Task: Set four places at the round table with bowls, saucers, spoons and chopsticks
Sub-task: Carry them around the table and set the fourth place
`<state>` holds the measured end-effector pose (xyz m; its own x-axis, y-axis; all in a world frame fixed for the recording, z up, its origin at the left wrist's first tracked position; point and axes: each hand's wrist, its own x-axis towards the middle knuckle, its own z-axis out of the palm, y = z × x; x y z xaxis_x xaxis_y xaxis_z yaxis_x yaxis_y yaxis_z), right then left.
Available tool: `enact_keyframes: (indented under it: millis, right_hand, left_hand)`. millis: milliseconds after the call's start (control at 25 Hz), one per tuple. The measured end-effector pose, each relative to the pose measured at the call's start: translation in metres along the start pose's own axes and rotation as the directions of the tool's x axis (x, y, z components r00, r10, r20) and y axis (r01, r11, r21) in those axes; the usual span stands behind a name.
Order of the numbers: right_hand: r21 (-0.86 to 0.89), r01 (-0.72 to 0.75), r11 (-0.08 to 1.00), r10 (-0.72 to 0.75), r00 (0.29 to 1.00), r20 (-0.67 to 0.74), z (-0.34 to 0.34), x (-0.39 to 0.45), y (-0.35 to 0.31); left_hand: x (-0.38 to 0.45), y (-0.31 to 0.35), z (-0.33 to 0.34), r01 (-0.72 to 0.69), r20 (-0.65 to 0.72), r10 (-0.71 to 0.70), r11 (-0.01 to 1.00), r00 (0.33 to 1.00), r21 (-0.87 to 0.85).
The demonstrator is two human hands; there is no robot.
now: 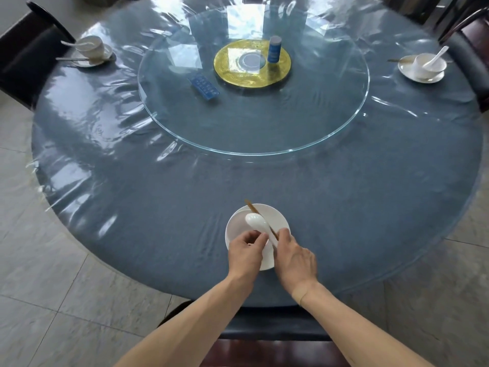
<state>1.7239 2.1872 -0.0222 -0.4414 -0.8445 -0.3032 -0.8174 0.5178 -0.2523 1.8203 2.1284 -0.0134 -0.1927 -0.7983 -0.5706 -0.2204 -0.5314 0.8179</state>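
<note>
So far, two places look finished. At the upper left of the frame a bowl sits on a saucer with a spoon resting in it and chopsticks lying across the saucer's near side. At the upper right a second bowl stands on its saucer, a spoon leaning out of it and chopsticks poking out at its left.

A third place is in progress at the lower middle of the frame, close to the near edge of the bench. A white saucer lies there with what appears to be a bowl on it, though white on white makes the rim hard to separate. The left hand has its fingers curled and pinches the handle of a white spoon, whose scoop hangs over the bowl. The right hand curls around the near ends of a pair of chopsticks, which slant up and left across the saucer.

Judging by this, the spoon and chopsticks of the third place remain to be laid down. No fourth set is visible anywhere in the frame; the far side of the bench, at the top, is partly cut off, so it cannot be told whether one stands there.

On the glass turntable in the middle stand a blue canister and a flat blue packet.
</note>
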Motion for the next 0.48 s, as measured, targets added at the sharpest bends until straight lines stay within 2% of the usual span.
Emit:
enact_keyframes:
  millis: [80,120,160,200,240,280,480]
  right_hand:
    - [0.310,-0.165,0.936,0.158,0.986,0.050,-0.002,0.002,0.008]
    - [0.498,-0.282,0.820,0.257,0.959,0.121,-0.004,0.003,0.011]
    - [0.664,-0.381,0.643,0.340,0.919,0.199,-0.005,0.002,0.013]
    - [0.772,-0.444,0.456,0.395,0.878,0.272,-0.006,0.001,0.014]
    - [0.817,-0.467,0.339,0.408,0.855,0.319,-0.007,0.000,0.014]
    - [0.827,-0.469,0.309,0.393,0.855,0.338,-0.007,-0.001,0.014]
    - [0.854,-0.396,0.338,0.298,0.905,0.302,0.000,-0.001,0.010]
  left_hand:
    - [0.009,-0.001,-0.010,0.065,-0.070,-0.070,0.995,0.995,-0.069]
    - [0.014,-0.003,-0.015,0.101,-0.090,-0.112,0.988,0.990,-0.113]
    - [0.016,-0.005,-0.020,0.132,-0.094,-0.146,0.981,0.985,-0.142]
    - [0.017,-0.007,-0.023,0.156,-0.086,-0.170,0.976,0.982,-0.153]
    - [0.016,-0.010,-0.024,0.175,-0.069,-0.188,0.972,0.980,-0.159]
    - [0.015,-0.014,-0.023,0.189,-0.048,-0.200,0.967,0.979,-0.170]
    - [0.017,-0.017,-0.020,0.229,-0.015,-0.236,0.953,0.972,-0.198]
